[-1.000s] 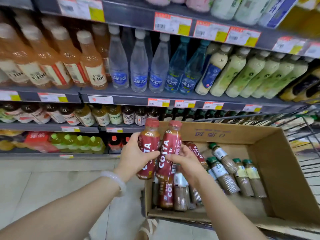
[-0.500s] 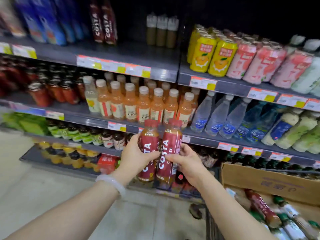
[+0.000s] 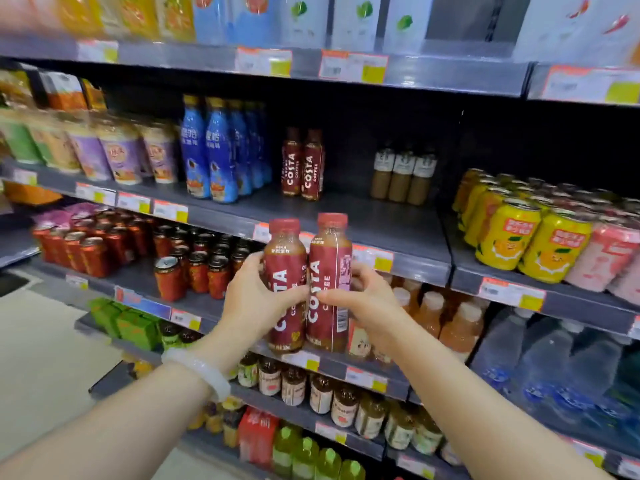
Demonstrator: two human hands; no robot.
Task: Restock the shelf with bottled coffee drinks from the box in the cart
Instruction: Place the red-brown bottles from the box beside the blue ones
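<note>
Bottles of coffee (image 3: 308, 285), two side by side, are gripped between left hand (image 3: 254, 299) and right hand (image 3: 369, 303); next they likely go up at 12 o'clock, onto the shelf (image 3: 381, 220) before the shelved pair (image 3: 304, 164).

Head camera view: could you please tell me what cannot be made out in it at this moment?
- Box and cart: outside the head view, so the remaining stock is unknown.
- Price tags: blurred, print unreadable.
- Small print on the held Costa bottles: too small, partly covered by the left hand and right hand.
- Top-shelf cartons: cut off by the upper edge.
</note>
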